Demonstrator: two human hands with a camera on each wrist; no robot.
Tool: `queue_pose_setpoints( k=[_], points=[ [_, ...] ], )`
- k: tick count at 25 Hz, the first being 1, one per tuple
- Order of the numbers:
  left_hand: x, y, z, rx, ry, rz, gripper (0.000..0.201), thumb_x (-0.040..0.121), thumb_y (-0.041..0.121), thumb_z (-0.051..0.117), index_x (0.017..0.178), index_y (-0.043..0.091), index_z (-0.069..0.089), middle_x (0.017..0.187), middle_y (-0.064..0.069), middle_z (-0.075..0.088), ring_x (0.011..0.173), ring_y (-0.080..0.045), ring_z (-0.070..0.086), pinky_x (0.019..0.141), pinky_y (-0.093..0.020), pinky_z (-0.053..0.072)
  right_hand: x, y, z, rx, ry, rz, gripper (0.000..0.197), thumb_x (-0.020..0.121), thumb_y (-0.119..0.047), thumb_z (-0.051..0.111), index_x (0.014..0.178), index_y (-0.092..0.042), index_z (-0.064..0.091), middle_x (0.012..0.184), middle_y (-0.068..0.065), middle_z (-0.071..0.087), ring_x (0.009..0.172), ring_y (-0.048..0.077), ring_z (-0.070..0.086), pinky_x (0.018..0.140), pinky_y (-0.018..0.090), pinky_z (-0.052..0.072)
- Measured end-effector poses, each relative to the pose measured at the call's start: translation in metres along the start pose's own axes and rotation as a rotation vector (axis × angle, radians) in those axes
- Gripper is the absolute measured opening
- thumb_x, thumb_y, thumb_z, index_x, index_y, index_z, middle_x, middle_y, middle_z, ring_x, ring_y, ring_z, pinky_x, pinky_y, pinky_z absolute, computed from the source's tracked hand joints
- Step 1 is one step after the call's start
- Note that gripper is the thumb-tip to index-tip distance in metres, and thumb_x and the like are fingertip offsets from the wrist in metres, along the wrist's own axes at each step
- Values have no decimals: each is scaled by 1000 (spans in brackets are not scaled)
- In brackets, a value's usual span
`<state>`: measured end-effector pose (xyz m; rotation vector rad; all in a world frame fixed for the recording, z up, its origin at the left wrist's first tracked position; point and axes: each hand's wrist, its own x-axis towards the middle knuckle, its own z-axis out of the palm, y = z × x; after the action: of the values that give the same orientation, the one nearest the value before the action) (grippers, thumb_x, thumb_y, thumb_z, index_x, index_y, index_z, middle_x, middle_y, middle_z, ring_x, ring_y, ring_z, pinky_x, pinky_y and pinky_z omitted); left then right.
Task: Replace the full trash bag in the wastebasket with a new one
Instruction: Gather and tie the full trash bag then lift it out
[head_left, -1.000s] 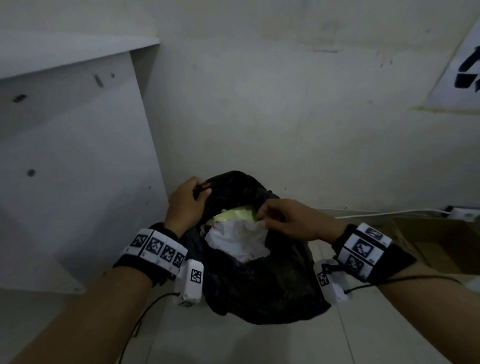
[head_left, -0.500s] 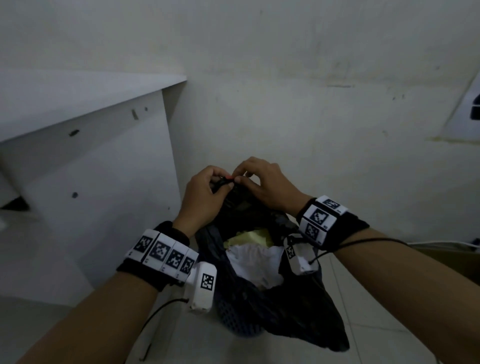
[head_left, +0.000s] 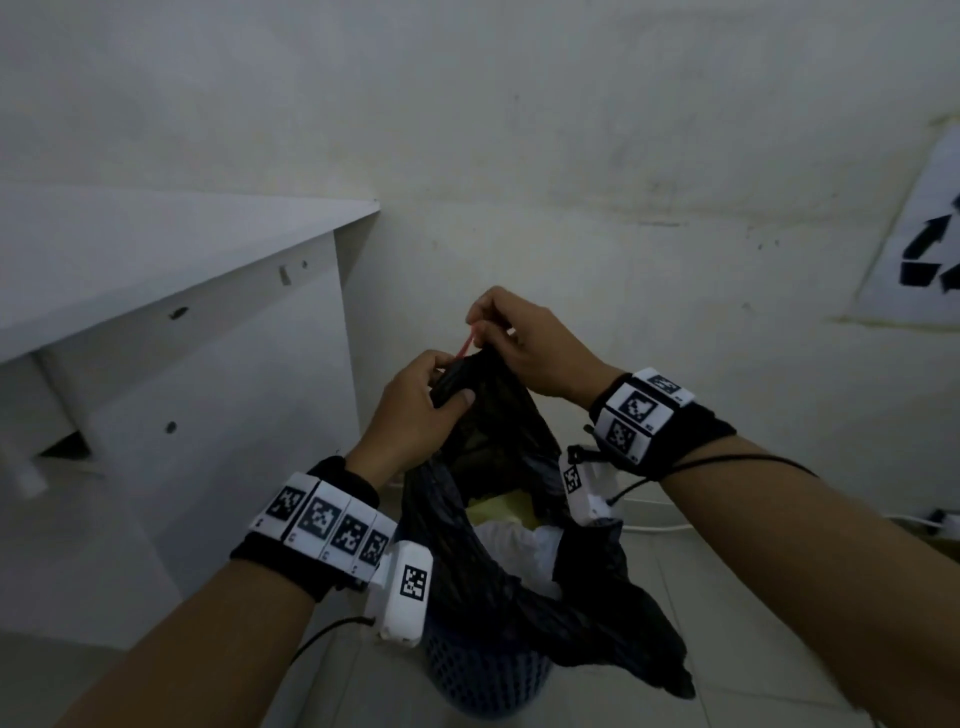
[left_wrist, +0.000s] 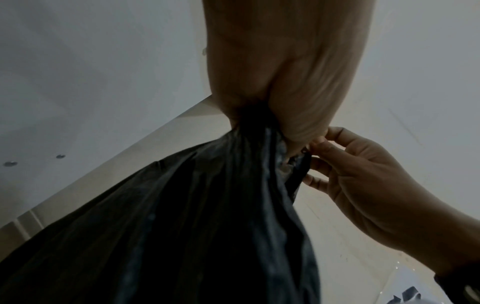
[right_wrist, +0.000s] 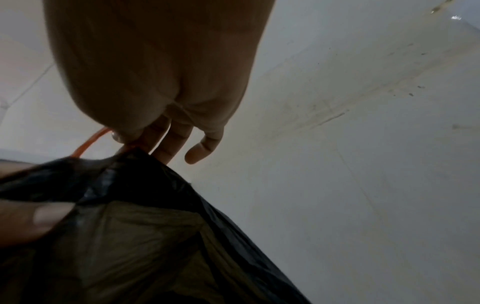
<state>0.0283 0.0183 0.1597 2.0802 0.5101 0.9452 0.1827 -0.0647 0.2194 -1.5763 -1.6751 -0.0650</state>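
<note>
A full black trash bag (head_left: 498, 597) stands in a dark blue mesh wastebasket (head_left: 483, 680) on the floor. White and yellow waste (head_left: 514, 530) shows through its gaping side. My left hand (head_left: 415, 410) grips the gathered bag top (left_wrist: 249, 131). My right hand (head_left: 524, 343) pinches a thin red drawstring (head_left: 466, 345) at the bag's upper edge, just above the left hand. In the right wrist view the drawstring (right_wrist: 89, 144) curves out from under my thumb, above the bag (right_wrist: 145, 226).
A white desk (head_left: 156, 291) with a side panel stands close on the left. A white wall (head_left: 623, 182) is right behind the basket, with a recycling sign (head_left: 924, 249) at the right. White cables (head_left: 654, 527) run along the floor at the wall.
Both hands rose and drew the bag top up and together. The right hand left the bag's rim, joined the left and now pulls out the red drawstring.
</note>
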Motion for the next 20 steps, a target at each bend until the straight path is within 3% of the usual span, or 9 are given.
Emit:
queue_pose_setpoints(
  k=[4,7,9,11,13,14,15,17,20],
  points=[
    [17,38,-3,-67,-36,-64,34,90,51,57,107,22,62,97,5,66,87,-13,65,76,-29,53,20,-22,-21,-23,87,-117,8,94,-13,58,100,-11,62,93,-6,64,80,-1,57,73,9,44],
    [45,65,-14,-112,27,-89,23,94,34,56,96,14,67,88,0,67,80,-14,62,68,-23,48,23,-25,-28,70,163,-36,16,91,-19,64,104,-12,60,95,-3,65,81,6,63,73,21,52],
    [52,75,-18,-114,-19,-114,9,90,22,64,90,13,66,84,-1,67,76,-11,62,61,-13,48,11,-19,-24,202,158,126,25,92,-20,63,114,-11,57,107,5,65,90,11,64,76,19,53],
    [50,79,-18,-169,-89,-203,4,89,17,66,87,14,64,85,-2,67,78,-11,62,60,-13,48,-7,-15,-10,394,112,254,26,93,-13,59,118,-7,55,112,8,64,93,8,60,80,14,50],
    [45,83,-17,-258,-146,-307,6,91,18,62,92,15,67,92,-2,68,87,-14,61,73,-26,43,-21,-12,10,467,89,265,27,91,-15,61,117,-11,55,112,4,65,96,8,61,86,22,50],
    [44,85,-17,-299,-151,-344,11,91,19,61,97,15,69,96,0,68,91,-14,60,80,-30,38,-25,-11,20,453,98,249,31,90,-27,63,117,-15,54,114,0,66,101,9,62,91,29,51],
    [44,85,-15,-331,-146,-364,16,91,21,61,102,14,70,97,3,68,91,-12,59,84,-28,36,-26,-11,30,410,126,241,36,89,-40,62,118,-21,54,114,-4,66,105,9,63,94,36,50],
    [44,86,-12,-338,-117,-331,17,92,21,60,103,12,69,92,6,67,83,-3,57,76,-13,40,-24,-11,42,284,233,257,35,91,-52,50,115,-28,54,110,-7,66,105,12,62,96,47,47],
    [43,84,-8,-312,-75,-242,10,93,22,61,92,17,70,96,5,68,90,1,58,78,-11,42,-14,-15,43,167,379,293,27,99,-39,37,110,-22,56,104,-1,64,99,20,60,94,51,42]
  ],
)
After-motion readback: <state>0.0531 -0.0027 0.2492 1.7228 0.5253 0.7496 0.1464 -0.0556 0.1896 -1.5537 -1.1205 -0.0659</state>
